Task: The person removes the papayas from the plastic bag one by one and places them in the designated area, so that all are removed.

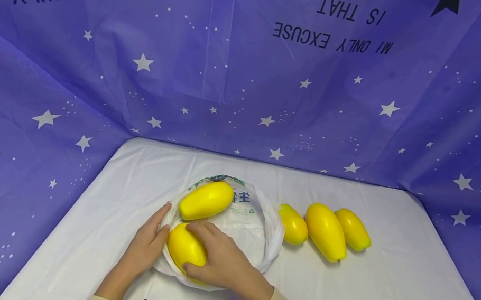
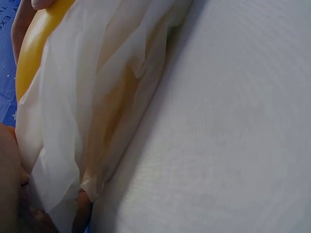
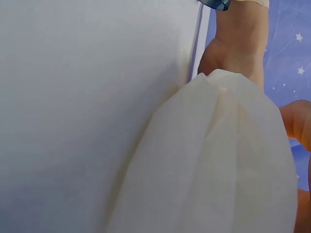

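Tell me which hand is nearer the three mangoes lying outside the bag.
Right. The right hand rests on the mango in the bag, beside the three mangoes; the left hand holds the bag's far edge.

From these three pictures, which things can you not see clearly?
- Head view: the right hand covers part of the near mango.
- Head view: the bag rim hides part of the mango beside it.
- Left wrist view: bag folds hide most of the fruit.
- Right wrist view: only bag and left hand show.
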Tool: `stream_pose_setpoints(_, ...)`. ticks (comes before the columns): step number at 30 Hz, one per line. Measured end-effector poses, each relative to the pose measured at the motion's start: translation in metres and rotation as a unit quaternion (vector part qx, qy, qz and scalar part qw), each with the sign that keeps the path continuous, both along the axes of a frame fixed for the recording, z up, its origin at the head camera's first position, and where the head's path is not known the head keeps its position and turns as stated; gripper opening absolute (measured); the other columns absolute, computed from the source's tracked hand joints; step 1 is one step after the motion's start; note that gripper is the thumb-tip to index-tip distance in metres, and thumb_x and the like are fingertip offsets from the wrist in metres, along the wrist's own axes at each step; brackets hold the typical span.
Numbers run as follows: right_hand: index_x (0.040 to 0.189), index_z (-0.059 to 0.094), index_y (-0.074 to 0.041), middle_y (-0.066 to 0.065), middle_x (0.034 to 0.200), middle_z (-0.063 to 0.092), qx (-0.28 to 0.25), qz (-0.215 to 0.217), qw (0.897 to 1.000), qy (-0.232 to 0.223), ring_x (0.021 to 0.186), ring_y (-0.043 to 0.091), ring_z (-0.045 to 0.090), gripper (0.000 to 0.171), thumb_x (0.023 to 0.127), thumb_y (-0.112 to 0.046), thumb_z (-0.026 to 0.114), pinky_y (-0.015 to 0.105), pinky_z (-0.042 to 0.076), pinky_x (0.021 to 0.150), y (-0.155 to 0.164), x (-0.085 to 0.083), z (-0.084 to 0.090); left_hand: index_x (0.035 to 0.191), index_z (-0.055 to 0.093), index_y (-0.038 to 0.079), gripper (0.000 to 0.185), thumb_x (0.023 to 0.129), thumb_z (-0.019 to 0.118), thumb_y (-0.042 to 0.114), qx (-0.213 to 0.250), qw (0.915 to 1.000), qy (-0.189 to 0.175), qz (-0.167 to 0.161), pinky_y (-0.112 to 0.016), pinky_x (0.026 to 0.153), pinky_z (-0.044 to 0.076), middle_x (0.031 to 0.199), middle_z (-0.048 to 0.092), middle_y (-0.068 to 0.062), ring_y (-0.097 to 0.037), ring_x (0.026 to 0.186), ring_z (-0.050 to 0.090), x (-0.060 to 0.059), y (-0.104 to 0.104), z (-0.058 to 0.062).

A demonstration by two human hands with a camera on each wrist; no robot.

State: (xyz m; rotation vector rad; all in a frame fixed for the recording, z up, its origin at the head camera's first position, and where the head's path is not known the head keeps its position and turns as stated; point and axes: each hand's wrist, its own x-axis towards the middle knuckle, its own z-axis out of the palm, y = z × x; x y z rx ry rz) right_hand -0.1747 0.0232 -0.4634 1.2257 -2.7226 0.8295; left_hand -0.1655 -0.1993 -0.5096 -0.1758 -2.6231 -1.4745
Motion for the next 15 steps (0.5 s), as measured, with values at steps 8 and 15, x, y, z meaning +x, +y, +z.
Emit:
stream_pose_setpoints(8,0.139,0.048,-0.02,-0.002,0.135,0.053,0.002,-0.012,1.0,0.005,0.117,0.013,0.054,0.072,0.077,-0.046,0.072,0.033,0.05,0.094,0.0012,0.0012,0.001,0.154,0.027,0.009,0.055,0.102,0.043,0.009,-0.008,0.9999,-0.005,0.005,-0.052,0.116,0.02,0.157,0.028,-0.011,-0.03,0.143,0.025,0.0007,0.0005,0.0006)
stream_pose_setpoints(15,0.137,0.05,-0.019,-0.002,0.133,0.054,-0.005,-0.012,1.0,0.006,0.114,0.012,0.056,0.069,0.077,-0.045,0.071,0.032,0.05,0.093,0.0051,0.0021,0.0009,0.154,0.027,0.008,0.055,0.102,0.043,0.009,-0.013,0.9999,0.001,0.005,-0.052,0.116,0.02,0.157,0.028,-0.011,-0.03,0.143,0.026,0.0003,0.0006,0.0003)
